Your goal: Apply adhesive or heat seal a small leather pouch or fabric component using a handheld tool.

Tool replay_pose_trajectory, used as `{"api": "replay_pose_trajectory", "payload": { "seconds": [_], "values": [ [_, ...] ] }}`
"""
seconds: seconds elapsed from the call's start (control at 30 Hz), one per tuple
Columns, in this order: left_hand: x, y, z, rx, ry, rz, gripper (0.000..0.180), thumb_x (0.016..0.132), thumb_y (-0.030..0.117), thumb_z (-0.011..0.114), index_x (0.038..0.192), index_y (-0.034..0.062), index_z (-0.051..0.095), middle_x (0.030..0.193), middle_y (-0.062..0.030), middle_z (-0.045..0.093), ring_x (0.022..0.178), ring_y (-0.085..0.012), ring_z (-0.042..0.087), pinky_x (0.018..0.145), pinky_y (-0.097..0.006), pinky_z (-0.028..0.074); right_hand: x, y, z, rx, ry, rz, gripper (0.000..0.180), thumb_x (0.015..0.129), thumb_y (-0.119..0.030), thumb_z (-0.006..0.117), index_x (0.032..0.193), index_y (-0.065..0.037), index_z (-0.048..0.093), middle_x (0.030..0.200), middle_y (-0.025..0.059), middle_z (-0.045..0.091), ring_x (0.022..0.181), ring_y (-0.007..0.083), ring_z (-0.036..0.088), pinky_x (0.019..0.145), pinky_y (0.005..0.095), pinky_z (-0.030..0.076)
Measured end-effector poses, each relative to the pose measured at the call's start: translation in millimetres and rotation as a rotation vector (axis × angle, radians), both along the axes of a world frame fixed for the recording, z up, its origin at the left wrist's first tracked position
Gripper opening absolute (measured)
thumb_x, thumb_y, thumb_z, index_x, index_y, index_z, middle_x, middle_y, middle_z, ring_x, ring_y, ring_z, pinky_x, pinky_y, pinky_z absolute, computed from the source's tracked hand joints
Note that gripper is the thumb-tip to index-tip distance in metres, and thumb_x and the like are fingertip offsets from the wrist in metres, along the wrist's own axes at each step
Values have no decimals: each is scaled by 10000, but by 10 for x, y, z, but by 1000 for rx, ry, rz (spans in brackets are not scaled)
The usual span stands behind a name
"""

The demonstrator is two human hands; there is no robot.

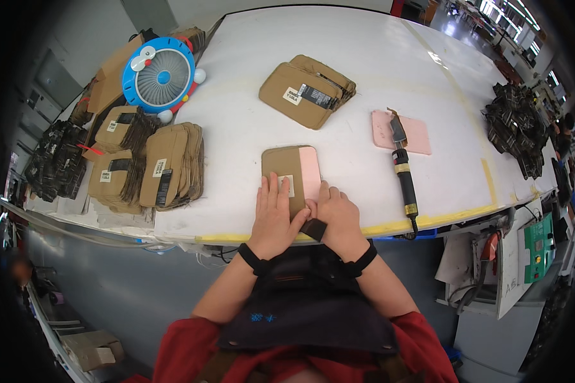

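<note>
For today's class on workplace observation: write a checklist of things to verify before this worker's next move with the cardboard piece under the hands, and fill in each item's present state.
1. Left hand lies flat on the brown cardboard sleeve: ok.
2. Right hand has a grip on the small black piece at the table edge: ok.
3. Pink sheet seated squarely in the sleeve: cannot tell.
4. Heated hand tool lies apart from both hands: ok.
5. Tool tip rests on the pink pad: ok.
6. Stacks of sleeves lie to the left: ok.
</note>
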State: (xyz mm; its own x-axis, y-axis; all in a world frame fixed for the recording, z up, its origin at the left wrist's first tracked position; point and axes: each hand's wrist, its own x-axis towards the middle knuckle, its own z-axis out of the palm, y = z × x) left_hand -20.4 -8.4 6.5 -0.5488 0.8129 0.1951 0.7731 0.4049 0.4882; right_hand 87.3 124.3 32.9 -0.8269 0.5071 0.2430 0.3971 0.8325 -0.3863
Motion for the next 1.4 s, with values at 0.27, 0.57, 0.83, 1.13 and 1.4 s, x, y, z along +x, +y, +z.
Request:
{"api": "replay_pose_trajectory", "payload": {
  "seconds": [0.27,0.57,0.83,1.13,1.4],
  "values": [
    [-48,-220,227,56,-93,-338,624,936,491,633,1397,79,555,1601,-213,301,1505,-462,154,1209,-578,114,796,801,67,364,248,-346,489,858,-149,707,1287,22,546,1089,196,574,993,384,537,880,477,452],
    [207,45,177,162,-20,-369,322,858,247,731,1166,155,719,1505,-125,468,1452,-389,332,1185,-572,251,882,1150,-88,70,177,-273,403,941,-130,625,1294,42,537,1047,189,610,950,340,613,813,422,503],
    [257,67,41,329,-1,-332,385,757,-44,664,1068,162,761,1134,-27,630,1153,-315,554,1097,-495,412,1084,397,263,-589,101,25,430,1007,-199,546,1360,42,501,1083,277,655,979,425,653,854,416,507],
    [364,232,11,419,-59,-281,290,745,-77,660,967,91,741,919,-66,594,974,-307,570,1022,-486,474,643,235,343,-120,-206,-37,342,1013,-325,525,905,-1,507,656,212,638,629,424,644,570,508,502],
    [81,148,-254,327,74,-290,259,835,-41,610,1070,15,702,1050,-174,592,1029,-358,561,931,-442,451,957,57,135,-259,0,-37,356,966,-370,575,932,-18,609,709,185,660,688,397,678,590,473,535]
  ]
}}
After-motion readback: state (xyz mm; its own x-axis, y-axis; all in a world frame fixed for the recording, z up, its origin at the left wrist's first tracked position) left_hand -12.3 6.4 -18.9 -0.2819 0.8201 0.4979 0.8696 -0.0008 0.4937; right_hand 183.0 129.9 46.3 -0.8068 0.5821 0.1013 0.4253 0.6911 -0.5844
